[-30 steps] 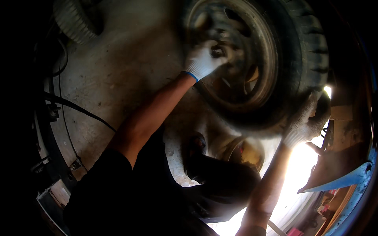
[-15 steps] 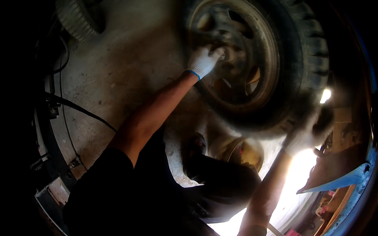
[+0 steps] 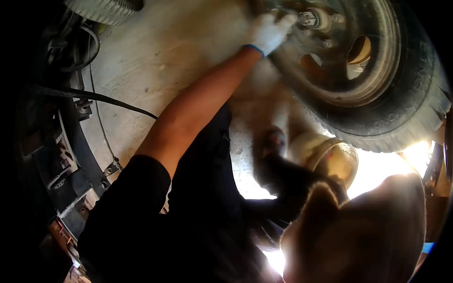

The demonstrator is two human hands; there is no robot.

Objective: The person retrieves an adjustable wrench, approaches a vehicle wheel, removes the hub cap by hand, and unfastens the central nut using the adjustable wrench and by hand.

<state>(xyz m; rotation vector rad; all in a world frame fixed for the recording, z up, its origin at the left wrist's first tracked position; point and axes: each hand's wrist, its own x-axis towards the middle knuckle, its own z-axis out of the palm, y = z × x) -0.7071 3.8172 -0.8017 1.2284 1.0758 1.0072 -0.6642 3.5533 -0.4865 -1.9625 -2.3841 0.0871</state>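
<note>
A large dark wheel with a treaded tyre stands at the upper right, its pale metal hub showing studs around it. My left hand, in a white knit glove with a blue cuff, is at the left side of the hub. Its fingers are bent toward the wheel; what they hold, if anything, is hidden. My right hand, also gloved, looms large and blurred at the lower right, close to the camera and away from the wheel. Its fingers cannot be made out.
A round yellowish metal container sits below the tyre. Another tyre is at the upper left. A black hose crosses the concrete floor from a dark metal frame on the left. Bright light glares beyond the container.
My right hand has left the tyre's lower edge and come down close to the camera. The left hand stays by the hub. The view has shifted, so the wheel appears farther up and right.
</note>
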